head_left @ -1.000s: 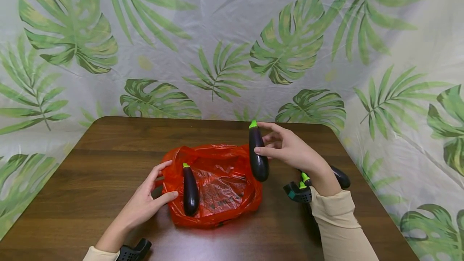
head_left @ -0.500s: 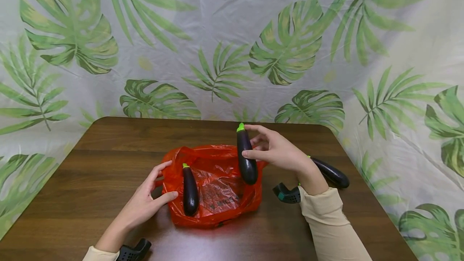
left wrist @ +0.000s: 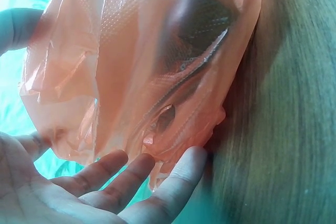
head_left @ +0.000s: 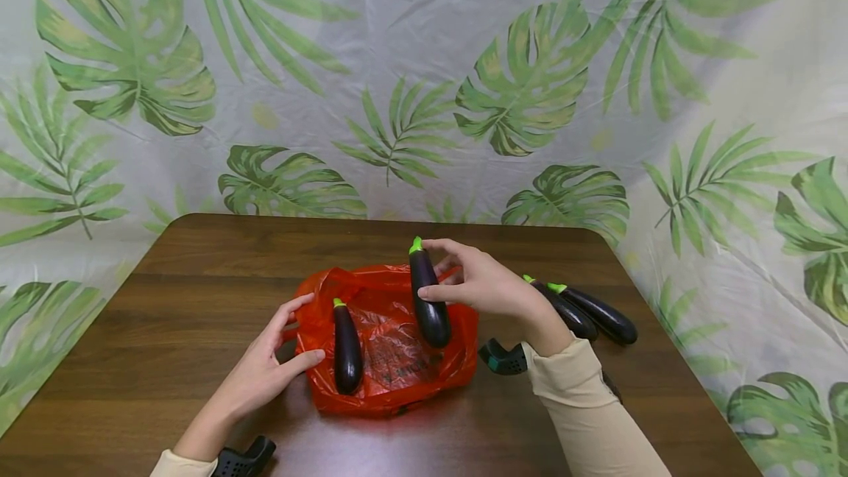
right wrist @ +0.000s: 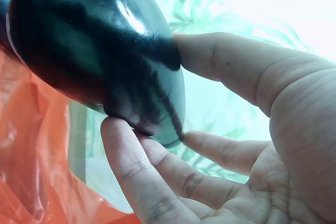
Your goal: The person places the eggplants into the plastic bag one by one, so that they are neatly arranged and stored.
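A red plastic bag (head_left: 391, 396) stands with its mouth wide on the wooden table. Inside it, at the left, lies an eggplant (head_left: 347, 348) with a bright green stem. My left hand (head_left: 268, 363) holds the bag's left side: thumb and index finger reach over the rim, while other fingertips touch the outside, as the left wrist view shows. Above the right part of the bag, my right hand (head_left: 480, 282) pinches a second eggplant (head_left: 427, 297) between thumb and fingers, stem up and slightly tilted. Its glossy dark body (right wrist: 94, 40) fills the top of the right wrist view.
Two eggplants lie side by side at the table's right, one nearer (head_left: 570, 315) and one farther (head_left: 606, 315). Part of another dark thing (head_left: 611, 386) shows behind the right sleeve. A leaf-patterned sheet (head_left: 411, 94) hangs behind the table (head_left: 218, 263).
My right hand has carried its eggplant left and slightly down, from the bag's right edge to over its mouth. The eggplants at right are more uncovered. My left hand stays put.
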`<state>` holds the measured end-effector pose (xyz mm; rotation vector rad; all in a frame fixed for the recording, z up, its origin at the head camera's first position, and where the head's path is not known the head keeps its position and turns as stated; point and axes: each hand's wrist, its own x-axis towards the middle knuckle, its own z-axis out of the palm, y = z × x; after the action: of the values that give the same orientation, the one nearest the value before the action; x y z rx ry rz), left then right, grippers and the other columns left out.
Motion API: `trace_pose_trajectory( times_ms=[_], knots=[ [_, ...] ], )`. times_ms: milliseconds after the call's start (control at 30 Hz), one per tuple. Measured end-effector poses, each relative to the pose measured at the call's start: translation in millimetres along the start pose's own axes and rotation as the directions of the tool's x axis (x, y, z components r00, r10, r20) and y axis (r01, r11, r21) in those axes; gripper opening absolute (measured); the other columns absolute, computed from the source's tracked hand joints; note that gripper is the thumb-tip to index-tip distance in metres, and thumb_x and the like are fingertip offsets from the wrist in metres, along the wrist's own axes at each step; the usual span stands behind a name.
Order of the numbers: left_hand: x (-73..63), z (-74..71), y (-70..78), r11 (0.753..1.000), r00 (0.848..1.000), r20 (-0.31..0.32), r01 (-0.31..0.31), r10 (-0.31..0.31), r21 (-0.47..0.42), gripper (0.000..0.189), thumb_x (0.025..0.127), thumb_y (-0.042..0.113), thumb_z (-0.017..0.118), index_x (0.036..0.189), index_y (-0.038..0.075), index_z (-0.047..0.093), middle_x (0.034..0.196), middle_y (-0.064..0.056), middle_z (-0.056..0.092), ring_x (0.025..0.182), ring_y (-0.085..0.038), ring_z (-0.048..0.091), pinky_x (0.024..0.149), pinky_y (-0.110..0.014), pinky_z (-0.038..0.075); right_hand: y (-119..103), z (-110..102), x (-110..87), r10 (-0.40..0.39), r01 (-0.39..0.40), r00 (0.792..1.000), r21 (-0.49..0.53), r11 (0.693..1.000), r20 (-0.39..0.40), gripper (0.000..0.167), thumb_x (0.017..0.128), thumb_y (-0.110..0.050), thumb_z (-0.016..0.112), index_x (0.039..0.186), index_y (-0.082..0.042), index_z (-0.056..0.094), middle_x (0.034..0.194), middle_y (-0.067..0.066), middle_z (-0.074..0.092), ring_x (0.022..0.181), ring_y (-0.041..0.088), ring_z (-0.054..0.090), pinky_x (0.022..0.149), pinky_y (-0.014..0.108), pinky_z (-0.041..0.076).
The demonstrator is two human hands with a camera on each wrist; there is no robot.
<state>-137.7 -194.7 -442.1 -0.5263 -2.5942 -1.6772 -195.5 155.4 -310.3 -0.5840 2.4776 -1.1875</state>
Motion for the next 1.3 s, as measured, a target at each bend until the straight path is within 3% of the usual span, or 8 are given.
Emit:
trace_pose_trajectory(
  times_ms=[367, 767, 867, 1033, 1300],
  knots=[
    [0.4, 0.1, -0.1, 1.0, 1.0, 0.001, -0.003, 0.003, -0.001, 0.076, 0.099, 0.019, 0.077, 0.164, 0.018, 0.037, 0.155, -0.019, 0.053, 0.137, -0.049, 0.058, 0.103, -0.076, 0.048, -5.8, 15.1, 17.9, 0.02, -0.011, 0.998, -0.142, 0.99, 0.062, 0.08, 0.098, -0.032, 0.081, 0.165, -0.016, 0.04, 0.127, 0.013, 0.069, 0.1, 0.021, 0.074, 0.088, 0.035, 0.061],
    [0.4, 0.7, -1.7, 1.0, 1.0, 0.018, 0.006, -0.006, -0.015, 0.076, 0.099, 0.019, 0.077, 0.164, 0.019, 0.037, 0.16, -0.018, 0.05, 0.139, -0.047, 0.056, 0.104, -0.073, 0.05, -2.8, 37.6, 35.3, 0.073, -0.035, 0.986, -0.24, 0.97, 0.152, 0.079, 0.097, -0.031, 0.081, 0.163, -0.011, 0.042, 0.114, 0.008, 0.076, 0.081, 0.014, 0.069, 0.071, 0.028, 0.056],
    [-0.4, 0.9, -1.8, 1.0, 1.0, 0.025, 0.015, -0.015, -0.018, 0.076, 0.1, 0.02, 0.077, 0.164, 0.019, 0.036, 0.161, -0.018, 0.049, 0.14, -0.047, 0.056, 0.103, -0.071, 0.05, -2.3, 42.9, 38.6, 0.079, -0.034, 0.984, -0.264, 0.964, 0.161, 0.079, 0.097, -0.031, 0.082, 0.162, -0.011, 0.043, 0.114, 0.006, 0.076, 0.086, 0.014, 0.07, 0.074, 0.029, 0.056],
    [-0.8, 0.8, -1.0, 1.0, 1.0, 0.021, 0.016, -0.015, -0.016, 0.076, 0.1, 0.02, 0.076, 0.164, 0.02, 0.036, 0.158, -0.017, 0.052, 0.139, -0.046, 0.056, 0.104, -0.071, 0.05, -4.6, 50.8, 44.1, 0.084, -0.028, 0.982, -0.31, 0.95, 0.169, 0.078, 0.095, -0.033, 0.083, 0.161, -0.012, 0.046, 0.119, 0.006, 0.074, 0.105, 0.015, 0.07, 0.09, 0.033, 0.058],
    [-0.4, 0.3, 0.9, 1.0, 1.0, 0.022, 0.018, -0.018, -0.021, 0.076, 0.1, 0.021, 0.076, 0.164, 0.024, 0.036, 0.153, -0.017, 0.054, 0.137, -0.047, 0.058, 0.102, -0.07, 0.051, -4.4, 66.9, 57.0, 0.114, -0.048, 0.973, -0.311, 0.949, 0.199, 0.077, 0.094, -0.033, 0.084, 0.159, -0.013, 0.049, 0.122, 0.009, 0.073, 0.108, 0.018, 0.069, 0.1, 0.04, 0.057]
  ],
)
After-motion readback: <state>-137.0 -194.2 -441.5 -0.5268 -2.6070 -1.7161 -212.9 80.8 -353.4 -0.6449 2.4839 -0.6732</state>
